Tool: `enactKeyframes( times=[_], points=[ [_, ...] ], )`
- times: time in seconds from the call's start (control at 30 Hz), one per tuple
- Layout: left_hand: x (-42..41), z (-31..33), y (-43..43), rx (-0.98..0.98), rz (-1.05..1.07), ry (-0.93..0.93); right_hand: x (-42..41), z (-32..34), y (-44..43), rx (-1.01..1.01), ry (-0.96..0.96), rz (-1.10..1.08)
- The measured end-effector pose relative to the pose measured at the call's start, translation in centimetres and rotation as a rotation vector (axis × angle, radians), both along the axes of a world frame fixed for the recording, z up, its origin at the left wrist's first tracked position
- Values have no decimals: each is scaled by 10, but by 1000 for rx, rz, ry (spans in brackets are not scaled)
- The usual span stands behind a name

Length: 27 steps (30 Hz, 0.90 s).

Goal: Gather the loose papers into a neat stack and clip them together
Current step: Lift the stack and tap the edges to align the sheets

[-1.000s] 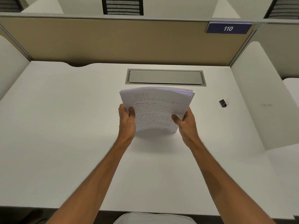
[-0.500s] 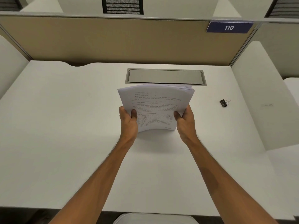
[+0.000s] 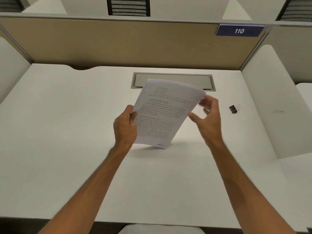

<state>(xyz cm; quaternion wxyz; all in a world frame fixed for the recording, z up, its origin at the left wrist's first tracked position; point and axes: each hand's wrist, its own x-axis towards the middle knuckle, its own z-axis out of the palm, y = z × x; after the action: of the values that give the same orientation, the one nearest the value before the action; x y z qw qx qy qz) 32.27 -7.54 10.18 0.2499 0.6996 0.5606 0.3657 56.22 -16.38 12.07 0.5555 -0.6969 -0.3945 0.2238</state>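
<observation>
I sit at an office or study-hall carrel. My white counter [image 3: 67, 132] is fenced by a tan divider panel [image 3: 118, 44] behind it and white side partitions [image 3: 273, 98] to either side. A blue number plate [image 3: 239, 30] reading 110 hangs on the panel's top right corner. A grey cable hatch [image 3: 173, 78] is set into the counter just below the panel. Beyond the panel, black mesh chair backs [image 3: 129, 5] rise at neighbouring desks.

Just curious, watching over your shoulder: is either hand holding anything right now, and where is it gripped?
The left hand holds the stack of papers by its left edge. The right hand is open beside the right edge, holding nothing.
</observation>
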Motion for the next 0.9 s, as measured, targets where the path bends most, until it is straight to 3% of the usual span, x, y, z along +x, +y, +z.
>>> enactKeyframes(
  times=[0.1, 0.2, 0.33, 0.5, 0.63, 0.73, 0.8, 0.9],
  points=[
    [-8, 30, 9, 168, -75, 168, 11, 34, -2, 46, -262, 19],
    [-7, 58, 10, 236, -205, 284, 16, 61, 2, -41, -406, 202],
    [-1, 78, 10, 283, -324, 430, 9, 63, 9, -164, -372, 447],
    [1, 73, 9, 375, -377, 424, -3, 40, 9, -150, -149, 390],
    [-19, 52, 16, 336, -62, 136, 0, 19, 2, -119, -56, 315],
    [-48, 29, 11, -40, 157, -205, 11, 4, -5, -117, 42, 280],
    [-62, 8, 7, -297, 77, -360, 17, -2, -10, -109, 89, 265],
    [-69, -7, 4, -431, -90, -427, 20, -10, -15, -111, 133, 246]
  ],
)
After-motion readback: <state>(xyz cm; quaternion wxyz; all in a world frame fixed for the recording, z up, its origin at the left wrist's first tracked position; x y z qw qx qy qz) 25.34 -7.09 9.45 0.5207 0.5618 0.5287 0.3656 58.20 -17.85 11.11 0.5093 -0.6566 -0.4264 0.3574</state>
